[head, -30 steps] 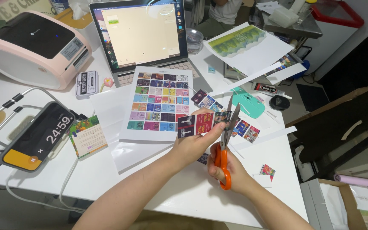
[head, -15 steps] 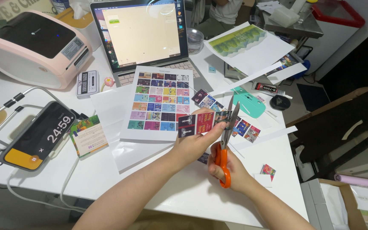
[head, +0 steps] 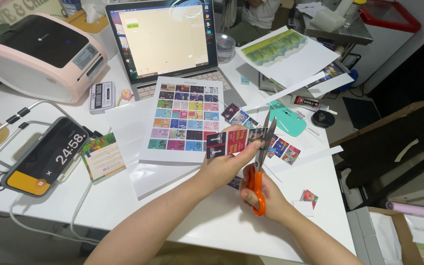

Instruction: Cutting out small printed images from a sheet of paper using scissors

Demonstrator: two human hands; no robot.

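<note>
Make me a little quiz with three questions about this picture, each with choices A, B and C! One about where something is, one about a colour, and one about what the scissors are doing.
1. Where is the sheet of small coloured pictures?
A. In front of the laptop
B. On the floor
C. On top of the pink printer

2. What colour are the handles of the scissors?
A. Blue
B. Orange
C. Green

3. What are the scissors doing?
A. Lying flat on the table
B. Hanging on a hook
C. Held in the right hand, blades up at a strip of pictures

Answers:
1 A: the sheet lies on the table just below the laptop's keyboard.
2 B: the loops around the fingers are bright orange.
3 C: the right hand grips them while the left hand holds the strip against the blades.
</note>
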